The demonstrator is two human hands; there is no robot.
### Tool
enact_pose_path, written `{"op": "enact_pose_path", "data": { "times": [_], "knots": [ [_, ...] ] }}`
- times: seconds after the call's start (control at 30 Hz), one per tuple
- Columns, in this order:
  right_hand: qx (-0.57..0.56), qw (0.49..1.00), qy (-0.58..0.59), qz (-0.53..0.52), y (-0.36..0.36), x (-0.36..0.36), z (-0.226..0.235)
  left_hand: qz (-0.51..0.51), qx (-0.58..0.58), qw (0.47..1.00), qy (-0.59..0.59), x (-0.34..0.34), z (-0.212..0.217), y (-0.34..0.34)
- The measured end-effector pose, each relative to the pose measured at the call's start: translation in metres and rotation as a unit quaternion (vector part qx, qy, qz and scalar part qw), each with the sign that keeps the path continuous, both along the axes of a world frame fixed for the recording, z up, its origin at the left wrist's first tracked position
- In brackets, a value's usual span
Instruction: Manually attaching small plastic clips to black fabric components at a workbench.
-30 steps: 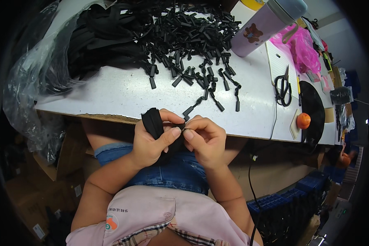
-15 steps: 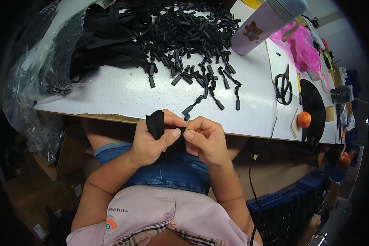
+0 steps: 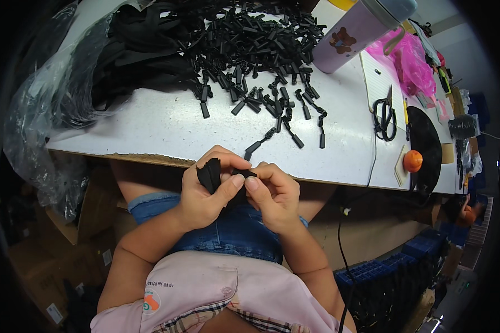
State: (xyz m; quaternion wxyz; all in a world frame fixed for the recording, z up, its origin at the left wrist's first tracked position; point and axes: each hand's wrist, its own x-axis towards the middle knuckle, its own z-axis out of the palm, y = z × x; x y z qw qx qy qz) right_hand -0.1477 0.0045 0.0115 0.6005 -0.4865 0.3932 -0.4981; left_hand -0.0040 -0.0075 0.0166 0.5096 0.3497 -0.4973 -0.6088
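My left hand (image 3: 208, 191) is closed round a black zipper tape (image 3: 209, 174), just off the table's front edge and above my lap. One folded end of the tape stands up between its fingers; another end pokes out by the thumb tip. My right hand (image 3: 275, 194) pinches that second end between thumb and forefinger, its tips close against the left thumb. Whether a small part sits between the fingertips is hidden. Nearest on the table lies a black zipper slider with a long pull (image 3: 254, 149), just beyond my fingers.
A large heap of black zipper sliders (image 3: 255, 44) covers the table's far middle. Black tapes (image 3: 144, 72) in clear plastic (image 3: 44, 122) lie at left. A lilac bottle (image 3: 353, 39), scissors (image 3: 384, 119), an orange round object (image 3: 413, 161) and a pink bag (image 3: 414, 66) stand or lie at right.
Both hands have shifted slightly left. The tape's end now shows above the thumb tips, and its upright fold has tilted. The right fingers have moved a little down the tape.
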Motion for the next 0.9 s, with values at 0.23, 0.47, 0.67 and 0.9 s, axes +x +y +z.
{"op": "enact_pose_path", "data": {
  "times": [0.23,0.47,0.67,0.9],
  "knots": [
    [-0.006,1.000,-0.017,-0.010,0.004,0.000,-0.003,-0.045,-0.038,0.998,-0.027,0.006,0.001,-0.003],
    [-0.184,0.971,0.131,-0.074,-0.006,0.002,0.006,-0.052,0.073,0.996,0.001,0.010,0.003,0.000],
    [-0.169,0.942,0.282,0.070,-0.007,0.002,0.005,0.054,0.014,0.998,-0.011,0.010,0.001,-0.006],
    [-0.347,0.873,0.325,-0.106,-0.019,0.012,0.016,-0.128,0.155,0.979,-0.015,0.023,-0.005,-0.008]
  ]
}}
